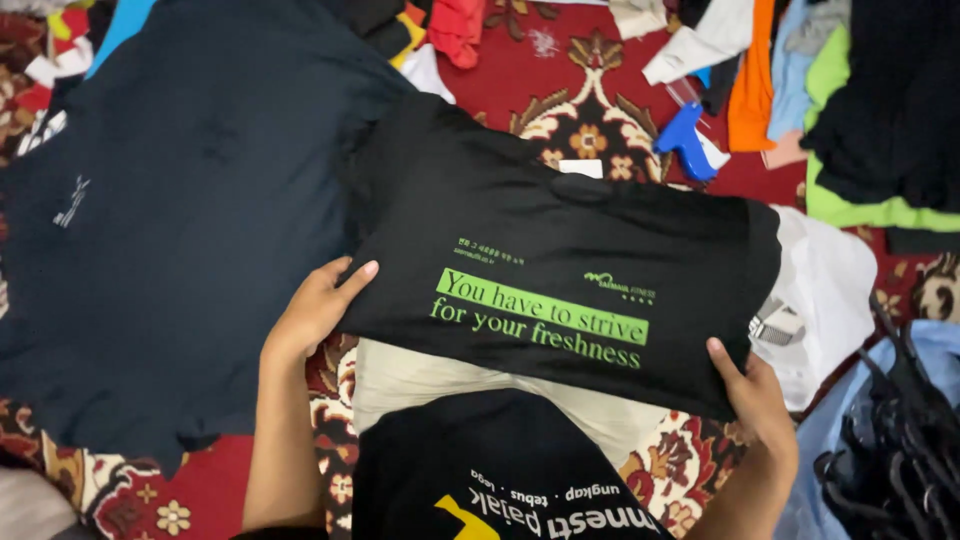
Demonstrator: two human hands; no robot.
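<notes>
Two hands hold one folded black T-shirt (560,270) by its lower corners, over a red patterned carpet (590,100). The left hand (315,310) grips the shirt's near left corner, fingers spread flat on top of the cloth with the thumb hidden beneath. The right hand (755,400) pinches the near right corner, its thumb pressed on the fabric and the remaining fingers out of sight under it. Both hands are closed on the shirt — neither is free.

The shirt lies just beyond the hands, away from the person. Its long axis runs left to right and tilts, so the right end sits nearer the person than the left. Each hand takes one end, and neither is clearly nearer the shirt's middle.

The shirt is black and folded into a long rectangle. It carries a green printed band of lettering near its lower edge and smaller green marks above that. The cloth looks smooth, with a slight ridge toward its far edge.

Under the shirt's near edge lies a cream-coloured garment (420,380), and nearer still to the person is another black shirt (480,480) with white and yellow print. Left of the held shirt spreads a large dark navy shirt (170,220). To its right lie a white garment (830,290) and a bundle of black hangers (900,450). Beyond it sit a blue spray trigger (685,135) and a heap of mixed coloured clothes (780,60).
</notes>
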